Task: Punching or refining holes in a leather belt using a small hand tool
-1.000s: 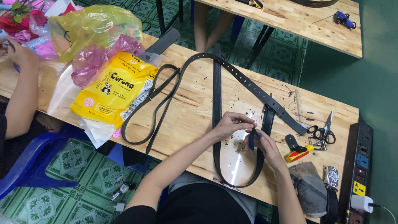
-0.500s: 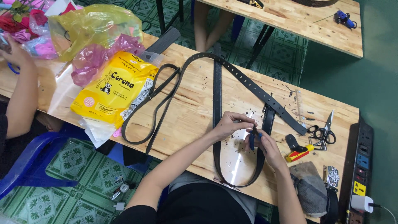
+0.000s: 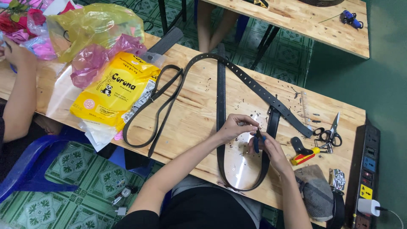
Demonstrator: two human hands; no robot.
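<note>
I see my left hand (image 3: 235, 126) pinching the black belt (image 3: 221, 106) on the wooden worktop (image 3: 190, 110), grip closed on it, while my right hand (image 3: 271, 146) holds a small blue-handled tool (image 3: 257, 142) against it; scissors (image 3: 328, 135) lie near, to the right

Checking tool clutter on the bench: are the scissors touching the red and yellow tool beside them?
Cannot tell. In the head view the scissors lie right next to the red and yellow tool, handles close together, but neither contact nor a gap shows plainly.
</note>
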